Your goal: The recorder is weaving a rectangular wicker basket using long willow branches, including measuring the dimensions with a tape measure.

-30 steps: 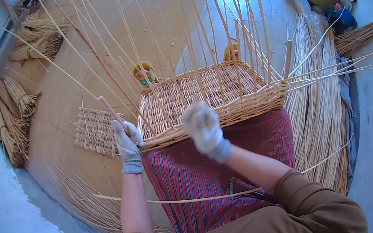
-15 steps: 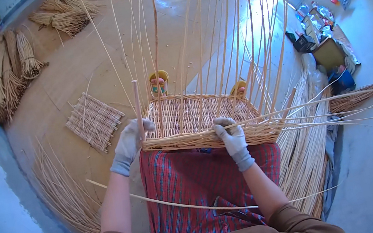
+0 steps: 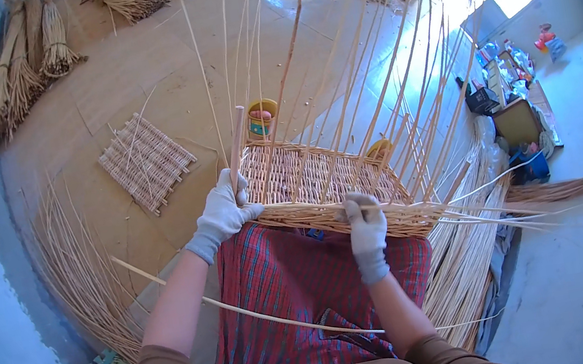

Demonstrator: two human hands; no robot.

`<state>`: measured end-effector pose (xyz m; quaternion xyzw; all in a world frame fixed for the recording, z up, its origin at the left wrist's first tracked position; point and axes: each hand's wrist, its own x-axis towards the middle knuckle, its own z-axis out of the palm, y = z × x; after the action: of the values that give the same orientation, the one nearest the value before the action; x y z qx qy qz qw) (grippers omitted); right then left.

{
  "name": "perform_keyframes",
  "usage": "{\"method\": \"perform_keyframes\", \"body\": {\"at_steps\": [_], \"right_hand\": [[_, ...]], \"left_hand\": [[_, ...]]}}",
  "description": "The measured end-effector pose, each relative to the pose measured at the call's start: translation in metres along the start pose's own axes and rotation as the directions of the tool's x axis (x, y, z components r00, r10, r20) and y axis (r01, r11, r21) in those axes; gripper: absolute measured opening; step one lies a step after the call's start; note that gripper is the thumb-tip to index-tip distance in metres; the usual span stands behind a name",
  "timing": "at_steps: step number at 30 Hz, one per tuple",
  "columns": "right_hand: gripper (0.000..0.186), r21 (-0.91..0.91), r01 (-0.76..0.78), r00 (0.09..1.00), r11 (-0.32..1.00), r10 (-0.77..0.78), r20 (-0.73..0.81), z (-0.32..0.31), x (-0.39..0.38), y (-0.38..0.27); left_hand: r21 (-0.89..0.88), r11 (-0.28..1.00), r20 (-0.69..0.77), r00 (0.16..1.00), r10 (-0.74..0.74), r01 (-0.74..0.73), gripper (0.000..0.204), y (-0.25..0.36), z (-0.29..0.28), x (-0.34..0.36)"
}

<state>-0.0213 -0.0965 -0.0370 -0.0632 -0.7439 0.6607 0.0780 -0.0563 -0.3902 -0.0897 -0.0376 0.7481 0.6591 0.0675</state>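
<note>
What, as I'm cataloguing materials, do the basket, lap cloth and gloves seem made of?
Basket: probably willow or similar, apparently unpainted; slender tan rods interlace.
Lap cloth: likely cotton, matte; drapes in soft checked folds.
Gloves: perhaps knit, dull; snug gray cuffs.

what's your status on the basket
Left gloved hand at corner post. Right gloved hand gripping near rim. Rectangular wicker basket, stakes upright. Loose rod across plaid lap cloth.

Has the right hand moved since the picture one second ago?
Yes, to the right: judged against the basket's near rim, the right hand has gone from around the middle to nearer the right end.
</note>
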Motion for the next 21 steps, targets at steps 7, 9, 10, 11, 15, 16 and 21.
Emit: {"method": "perform_keyframes", "body": {"at_steps": [7, 9, 10, 11, 15, 16, 21], "right_hand": [[0.011, -0.249, 0.714, 0.698, 0.654, -0.642, 0.317, 0.034, -0.051, -0.082], [0.013, -0.451, 0.485, 0.874, 0.749, -0.397, 0.28, 0.053, -0.005, -0.1], [0.021, -0.372, 0.355, 0.919, 0.858, -0.248, 0.306, 0.069, 0.024, -0.103], [0.04, -0.261, 0.536, 0.816, 0.803, -0.415, 0.402, 0.093, 0.055, -0.104], [0.069, -0.562, 0.561, 0.824, 0.608, -0.347, 0.448, 0.168, 0.129, -0.096], [0.071, -0.491, 0.542, 0.834, 0.682, -0.361, 0.418, 0.173, 0.133, -0.094], [0.067, -0.078, 0.423, 0.891, 0.903, -0.4, 0.214, 0.087, 0.062, -0.053]], "left_hand": [[-0.003, 1.0, 0.009, 1.0, 0.016, -0.016, 0.052, -0.006, -0.002, -0.002], [-0.025, 0.999, -0.032, 0.999, 0.04, -0.041, 0.045, -0.009, 0.002, -0.001], [-0.009, 0.999, -0.073, 0.997, 0.038, -0.038, 0.044, -0.01, 0.006, -0.001], [0.003, 0.999, -0.122, 0.991, 0.054, -0.054, 0.043, -0.011, 0.009, -0.001], [0.056, 0.996, -0.251, 0.964, 0.083, -0.071, 0.04, -0.012, 0.02, 0.003], [0.045, 0.998, -0.248, 0.967, 0.057, -0.047, 0.04, -0.013, 0.021, 0.003], [-0.01, 0.999, -0.216, 0.975, 0.044, -0.048, 0.039, -0.028, 0.02, 0.003]]}}
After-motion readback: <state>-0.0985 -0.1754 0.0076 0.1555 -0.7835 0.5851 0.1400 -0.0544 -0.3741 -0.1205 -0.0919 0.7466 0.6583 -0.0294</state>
